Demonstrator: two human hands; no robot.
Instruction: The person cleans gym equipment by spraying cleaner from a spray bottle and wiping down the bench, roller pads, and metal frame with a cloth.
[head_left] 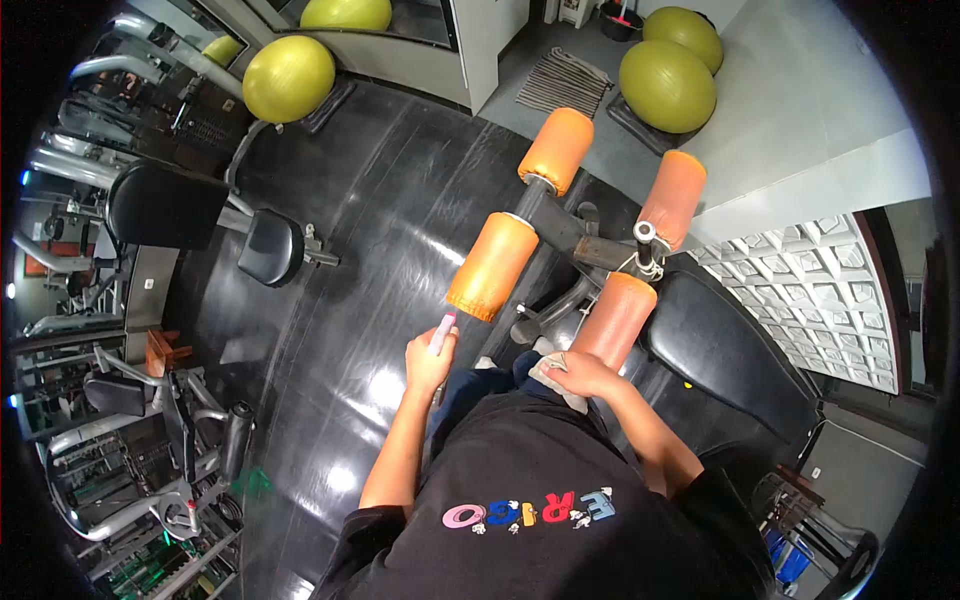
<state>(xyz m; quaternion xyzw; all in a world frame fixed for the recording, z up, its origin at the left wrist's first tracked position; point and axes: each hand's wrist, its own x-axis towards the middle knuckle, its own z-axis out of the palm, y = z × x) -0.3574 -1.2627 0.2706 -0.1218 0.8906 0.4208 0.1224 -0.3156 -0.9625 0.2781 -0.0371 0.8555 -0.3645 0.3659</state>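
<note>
My left hand [430, 362] is closed around a spray bottle [443, 333] with a pink-and-white head; most of its body is hidden by my fingers. Its nozzle end points at the lower end of a shiny orange padded roller [495, 265]. My right hand [585, 374] grips a crumpled whitish cloth [556, 383], close beside a duller orange roller [617, 320]. Two more orange rollers, an upper left one [557, 150] and an upper right one [673, 198], sit farther along the exercise bench's metal frame [555, 225].
A black padded bench [725, 355] extends to the right. Yellow-green exercise balls [668, 87] stand near a striped mat [565, 83], with another ball [288, 79] at upper left. Weight machines [170, 205] line the left side. Black rubber flooring [350, 250] lies between.
</note>
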